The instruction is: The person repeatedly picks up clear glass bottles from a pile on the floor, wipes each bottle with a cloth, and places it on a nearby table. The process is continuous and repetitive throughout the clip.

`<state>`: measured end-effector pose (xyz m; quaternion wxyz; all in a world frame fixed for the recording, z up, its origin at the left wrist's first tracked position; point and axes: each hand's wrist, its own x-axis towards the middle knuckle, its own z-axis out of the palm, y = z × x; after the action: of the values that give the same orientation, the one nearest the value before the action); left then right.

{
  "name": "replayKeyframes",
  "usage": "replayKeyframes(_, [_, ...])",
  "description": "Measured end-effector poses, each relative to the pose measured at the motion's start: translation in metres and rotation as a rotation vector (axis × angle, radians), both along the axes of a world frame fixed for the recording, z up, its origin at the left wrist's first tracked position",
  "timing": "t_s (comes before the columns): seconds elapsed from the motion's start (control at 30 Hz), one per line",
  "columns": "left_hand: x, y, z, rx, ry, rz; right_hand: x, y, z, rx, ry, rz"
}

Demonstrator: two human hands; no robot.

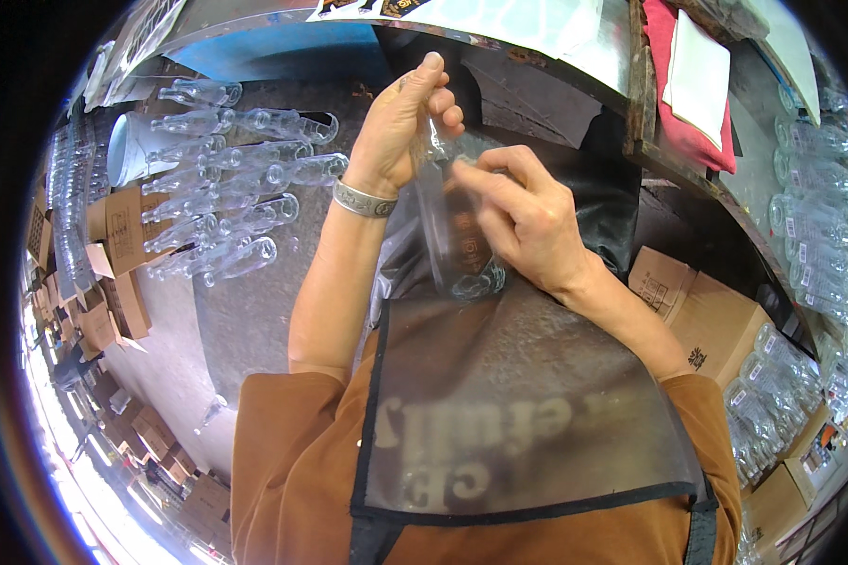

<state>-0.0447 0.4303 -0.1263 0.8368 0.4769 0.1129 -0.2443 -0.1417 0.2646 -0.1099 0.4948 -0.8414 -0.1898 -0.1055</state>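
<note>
A clear glass bottle with reddish-orange print hangs tilted in front of my apron, its neck up and its base toward me. My left hand is closed around the neck, thumb pointing up, with a metal bracelet on that wrist. At the bottle's right side, my right hand has its thumb and forefinger pinched together against the upper body. Motion blurs those fingertips, and whatever is between them cannot be made out. A see-through apron with dark edging covers my chest.
Several clear bottles lie in rows on the left, near a whitish tub and opened cardboard boxes. A worn table edge curves ahead, with red cloth and white paper. More bottles and a carton stand right.
</note>
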Motion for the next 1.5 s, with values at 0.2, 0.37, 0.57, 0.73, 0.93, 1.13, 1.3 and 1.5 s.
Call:
replayKeyframes(0.2, [-0.008, 0.047, 0.028, -0.039, -0.184, 0.184, 0.001, -0.006, -0.006, 0.042, 0.139, -0.059])
replayKeyframes(0.37, [-0.062, 0.176, 0.055, 0.277, -0.341, 0.598, 0.015, -0.020, -0.006, 0.071, 0.173, -0.140])
replayKeyframes(0.57, [-0.119, 0.267, -0.059, 0.914, -0.324, 0.982, 0.011, -0.011, -0.009, 0.124, 0.224, -0.093])
replayKeyframes(0.73, [-0.133, 0.304, -0.126, 1.208, -0.363, 1.046, 0.011, -0.009, -0.009, 0.081, 0.202, -0.053])
replayKeyframes(0.93, [-0.126, 0.317, -0.144, 1.308, -0.359, 1.076, 0.009, -0.009, -0.017, 0.097, 0.238, -0.051])
replayKeyframes(1.13, [-0.146, 0.341, -0.163, 1.548, -0.233, 1.087, 0.010, -0.006, -0.021, 0.151, 0.258, -0.011])
replayKeyframes(1.3, [-0.118, 0.281, -0.101, 1.799, -0.508, 1.104, 0.009, -0.015, -0.026, 0.176, 0.270, -0.045])
replayKeyframes(1.5, [-0.058, 0.173, -0.117, 1.470, -0.436, 0.796, 0.012, -0.016, -0.023, 0.221, 0.346, -0.031])
